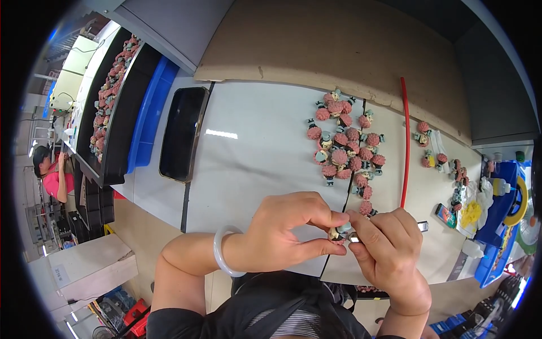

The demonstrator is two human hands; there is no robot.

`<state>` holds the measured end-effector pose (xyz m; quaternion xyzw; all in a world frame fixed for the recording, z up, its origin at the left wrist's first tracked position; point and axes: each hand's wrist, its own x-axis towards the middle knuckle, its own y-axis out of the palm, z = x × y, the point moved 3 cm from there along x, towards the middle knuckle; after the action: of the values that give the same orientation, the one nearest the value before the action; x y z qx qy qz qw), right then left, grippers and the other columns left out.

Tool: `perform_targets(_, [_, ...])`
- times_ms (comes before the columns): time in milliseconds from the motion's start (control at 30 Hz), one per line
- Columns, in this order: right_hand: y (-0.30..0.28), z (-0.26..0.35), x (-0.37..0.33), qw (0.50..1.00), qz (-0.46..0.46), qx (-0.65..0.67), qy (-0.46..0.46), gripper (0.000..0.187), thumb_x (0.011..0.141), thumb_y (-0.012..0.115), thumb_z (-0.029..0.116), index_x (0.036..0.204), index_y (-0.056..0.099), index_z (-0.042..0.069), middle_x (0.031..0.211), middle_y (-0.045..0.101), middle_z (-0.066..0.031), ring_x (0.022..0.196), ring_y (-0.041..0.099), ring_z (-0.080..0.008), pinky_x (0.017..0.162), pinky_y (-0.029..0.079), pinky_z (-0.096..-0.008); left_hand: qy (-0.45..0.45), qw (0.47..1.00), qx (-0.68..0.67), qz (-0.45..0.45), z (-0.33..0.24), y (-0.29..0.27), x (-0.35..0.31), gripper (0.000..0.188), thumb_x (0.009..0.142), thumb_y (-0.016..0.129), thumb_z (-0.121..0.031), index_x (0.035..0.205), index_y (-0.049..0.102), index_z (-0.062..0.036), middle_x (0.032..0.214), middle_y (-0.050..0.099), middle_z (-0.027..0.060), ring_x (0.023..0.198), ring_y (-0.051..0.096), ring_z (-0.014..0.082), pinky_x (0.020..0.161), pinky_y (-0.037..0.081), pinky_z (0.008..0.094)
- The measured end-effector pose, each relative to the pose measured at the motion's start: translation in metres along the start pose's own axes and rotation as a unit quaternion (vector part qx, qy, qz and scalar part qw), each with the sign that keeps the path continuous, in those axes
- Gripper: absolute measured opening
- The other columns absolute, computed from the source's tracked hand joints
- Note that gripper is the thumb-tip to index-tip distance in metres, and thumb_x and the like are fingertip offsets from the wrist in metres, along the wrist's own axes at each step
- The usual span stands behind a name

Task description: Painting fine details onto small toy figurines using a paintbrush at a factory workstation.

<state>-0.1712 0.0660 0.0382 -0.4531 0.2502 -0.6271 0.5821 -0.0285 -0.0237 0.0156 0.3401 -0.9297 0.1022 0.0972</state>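
Observation:
My left hand (293, 231), with a pale bangle on its wrist, pinches a small figurine (340, 231) between thumb and fingertips. The figurine has grey-green, cream and pink parts; the fingers cover much of it. Closed around a slim silver metal tool (422, 226), my right hand (389, 243) meets the left at the figurine. One end of the tool shows beyond the knuckles and the other is at the figurine; its exact kind is hidden by the grip. Just beyond both hands lies a cluster of similar pink-and-grey figurines (339, 157) on the white table (254, 141).
A black phone (183, 134) lies at the left, beside a blue bin (152, 113) and a black tray (121, 133) of figurines. A red strip (405, 141) crosses the table's right side. Farther right are a yellow pile (470, 214) and a white bottle (473, 248). A co-worker (56, 176) sits far left.

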Motion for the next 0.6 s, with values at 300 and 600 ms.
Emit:
perform_targets(300, [0.003, 0.000, 0.001, 1.000, 0.007, 0.000, 0.029, 0.028, 0.068, 0.066, 0.020, 0.092, 0.064, 0.004, 0.067, 0.051, -0.0045, 0.059, 0.047, -0.0217, 0.053, 0.038, -0.0331, 0.017, 0.998, 0.066, 0.004, -0.003, 0.000, 0.001, 0.038, 0.057, 0.082, -0.004, 0.089, 0.062, -0.0008, 0.074, 0.063, 0.0094, 0.064, 0.060, 0.0159, 0.059, 0.048, 0.0236])
perform_targets(600, [-0.005, -0.021, 0.005, 0.996, -0.068, 0.062, 0.015, 0.029, 0.069, 0.069, 0.022, 0.092, 0.061, 0.006, 0.065, 0.052, -0.0067, 0.060, 0.050, -0.0241, 0.054, 0.040, -0.0348, -0.133, 0.985, -0.110, -0.030, 0.010, 0.006, -0.004, 0.034, 0.067, 0.072, 0.006, 0.096, 0.054, 0.0013, 0.086, 0.059, 0.0086, 0.081, 0.061, 0.0154, 0.071, 0.053, 0.0285])
